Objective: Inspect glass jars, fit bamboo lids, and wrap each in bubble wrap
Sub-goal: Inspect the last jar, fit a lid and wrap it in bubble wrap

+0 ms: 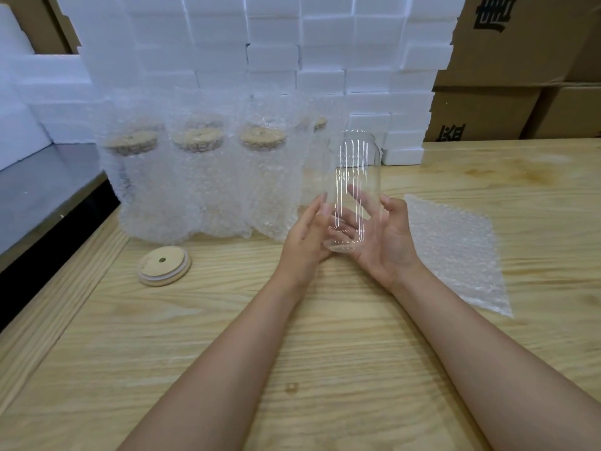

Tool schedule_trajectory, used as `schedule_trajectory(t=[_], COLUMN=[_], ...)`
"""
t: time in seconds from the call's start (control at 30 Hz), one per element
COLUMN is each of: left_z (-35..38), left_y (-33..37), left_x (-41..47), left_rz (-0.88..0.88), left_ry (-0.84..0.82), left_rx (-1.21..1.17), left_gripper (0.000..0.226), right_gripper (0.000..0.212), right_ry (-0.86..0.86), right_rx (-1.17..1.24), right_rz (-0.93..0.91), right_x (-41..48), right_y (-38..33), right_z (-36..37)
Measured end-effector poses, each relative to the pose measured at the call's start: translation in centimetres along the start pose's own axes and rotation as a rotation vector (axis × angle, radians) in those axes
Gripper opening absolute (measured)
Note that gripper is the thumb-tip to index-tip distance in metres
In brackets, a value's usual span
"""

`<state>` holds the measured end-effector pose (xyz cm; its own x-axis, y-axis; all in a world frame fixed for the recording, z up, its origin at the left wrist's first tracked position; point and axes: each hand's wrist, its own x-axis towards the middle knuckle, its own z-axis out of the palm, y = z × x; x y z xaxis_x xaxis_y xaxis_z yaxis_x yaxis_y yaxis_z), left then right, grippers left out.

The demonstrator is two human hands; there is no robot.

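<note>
Bare forearms reach forward over the wooden table (227,336). Between the left hand (304,237) and the right hand (388,244) a clear, lidless glass jar (356,172) is held upright above the table. Each grip is spread, with fairly straight fingers pressing its sides. A bamboo lid (164,265) lies flat to the left and a bubble wrap sheet (455,252) to the right. Wrapped, lidded jars (201,180) stand behind, before white foam blocks (276,43) and cardboard boxes (520,47).
</note>
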<state>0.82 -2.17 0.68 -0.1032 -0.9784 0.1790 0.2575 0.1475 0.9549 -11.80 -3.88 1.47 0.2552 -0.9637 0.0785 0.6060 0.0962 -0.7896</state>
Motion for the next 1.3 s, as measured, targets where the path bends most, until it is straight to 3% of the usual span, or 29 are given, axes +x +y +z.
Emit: schedule_trajectory(t=[0.23, 0.4, 0.6, 0.77, 1.0, 1.17, 1.3], left_z=[0.0, -0.2, -0.2, -0.1, 0.1, -0.1, 0.0], left_y=[0.4, 0.3, 0.1, 0.1, 0.3, 0.3, 0.3], left_x=[-0.4, -0.5, -0.5, -0.5, -0.6, -0.2, 0.0], left_rz=[-0.040, 0.050, 0.183, 0.231, 0.194, 0.041, -0.006], left_ry=[-0.032, 0.036, 0.141, 0.166, 0.191, 0.173, 0.050], left_rx=[-0.020, 0.003, 0.093, 0.182, 0.178, -0.009, -0.049], left_gripper=[0.070, 0.086, 0.066, 0.060, 0.078, 0.055, 0.042], right_gripper=[0.059, 0.059, 0.045, 0.087, 0.048, 0.046, 0.048], right_ry=[0.006, 0.120, 0.307, 0.285, 0.265, 0.210, 0.157], right_rx=[-0.146, -0.322, -0.324, -0.387, -0.263, -0.156, -0.124], right_rz=[-0.048, -0.184, -0.331, -0.340, -0.272, -0.185, -0.163], right_x=[0.1, 0.3, -0.1, -0.2, -0.4, -0.3, -0.2], right_y=[0.2, 0.2, 0.3, 0.4, 0.3, 0.6, 0.7], right_z=[-0.2, -0.2, 0.3, 1.3, 1.5, 1.3, 1.4])
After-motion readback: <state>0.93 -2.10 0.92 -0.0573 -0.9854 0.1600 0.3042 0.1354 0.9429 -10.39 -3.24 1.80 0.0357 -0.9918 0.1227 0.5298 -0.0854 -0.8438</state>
